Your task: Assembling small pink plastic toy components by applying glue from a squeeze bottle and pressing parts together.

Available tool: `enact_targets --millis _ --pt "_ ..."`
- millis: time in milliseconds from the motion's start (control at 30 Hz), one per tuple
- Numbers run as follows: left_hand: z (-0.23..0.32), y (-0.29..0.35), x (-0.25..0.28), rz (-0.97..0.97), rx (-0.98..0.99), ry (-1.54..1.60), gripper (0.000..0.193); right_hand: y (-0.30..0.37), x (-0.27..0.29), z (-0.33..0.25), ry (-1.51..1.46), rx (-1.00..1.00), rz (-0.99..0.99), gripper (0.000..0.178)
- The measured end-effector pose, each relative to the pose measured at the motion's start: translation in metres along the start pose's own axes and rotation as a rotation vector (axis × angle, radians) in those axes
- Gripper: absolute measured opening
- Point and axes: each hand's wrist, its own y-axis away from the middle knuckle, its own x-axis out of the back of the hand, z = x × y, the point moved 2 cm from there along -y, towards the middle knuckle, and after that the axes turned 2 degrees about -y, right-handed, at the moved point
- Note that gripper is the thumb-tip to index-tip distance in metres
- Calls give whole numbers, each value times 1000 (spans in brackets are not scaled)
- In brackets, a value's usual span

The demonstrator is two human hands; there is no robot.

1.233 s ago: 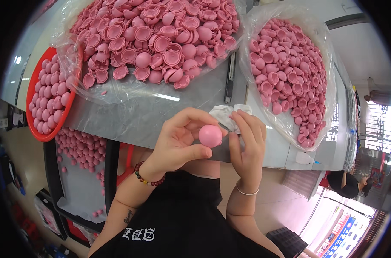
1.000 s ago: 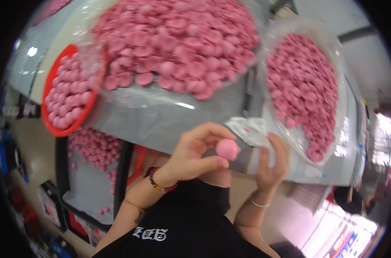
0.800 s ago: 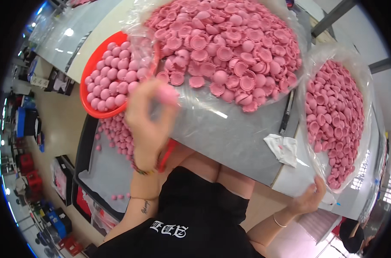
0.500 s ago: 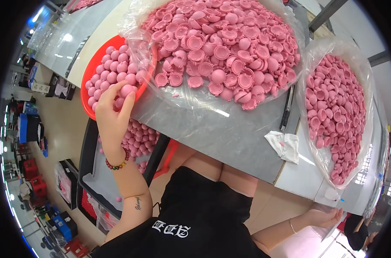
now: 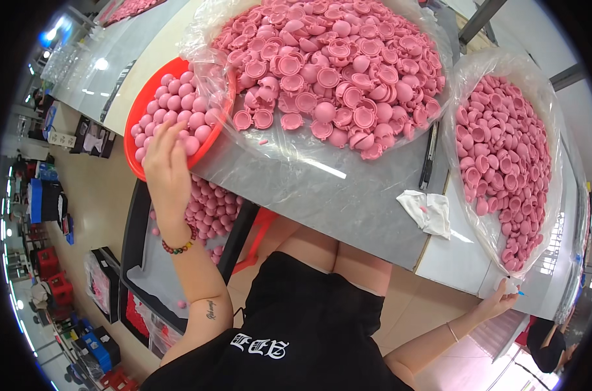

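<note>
My left hand (image 5: 167, 166) is over the near side of a red basin (image 5: 134, 107). Its fingers reach out over smooth pink balls (image 5: 173, 103), apart from one another, and no ball shows in its grasp; the palm side is hidden. At the far right of the table, my right hand (image 5: 500, 301) has its fingers closed round a small white bottle (image 5: 511, 285) with a blue tip. This bottle is by the lower end of a clear bag (image 5: 556, 195) of pink half shells (image 5: 504, 150).
A large clear bag with heaped pink shells (image 5: 335, 72) covers the table's far middle. A black cutter knife (image 5: 429, 156) and a crumpled white tissue (image 5: 426, 213) lie right of it. Below the basin, a black-rimmed tray (image 5: 132, 225) holds more pink balls (image 5: 211, 208).
My left hand's thumb and fingers have come away from a pink ball, shifting slightly left. My right hand has moved up and taken hold of the small white bottle on the table.
</note>
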Motion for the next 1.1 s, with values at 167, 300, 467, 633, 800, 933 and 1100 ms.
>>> enact_targets --millis 167,300,467,633,800,933,1100 --pt "5 11 -12 -200 -98 -423 50 -2 -7 -4 174 135 -60 29" --pt "15 2 -7 -208 -127 -567 52 -1 -11 -10 180 156 -18 29" --pt "79 -1 -32 -16 -336 22 34 31 -10 -53 -8 177 96 28" --pt "102 4 -66 -139 -365 79 17 67 -32 -89 -132 80 -57 38" --pt "138 16 -52 -95 -345 325 12 102 -49 -90 -846 -42 -406 46" --pt "184 61 -50 -587 -436 935 16 140 -83 -154 -928 -84 -840 49" --pt "199 97 -76 -672 -297 1164 17 152 -99 -164 -1006 -156 -1029 49"
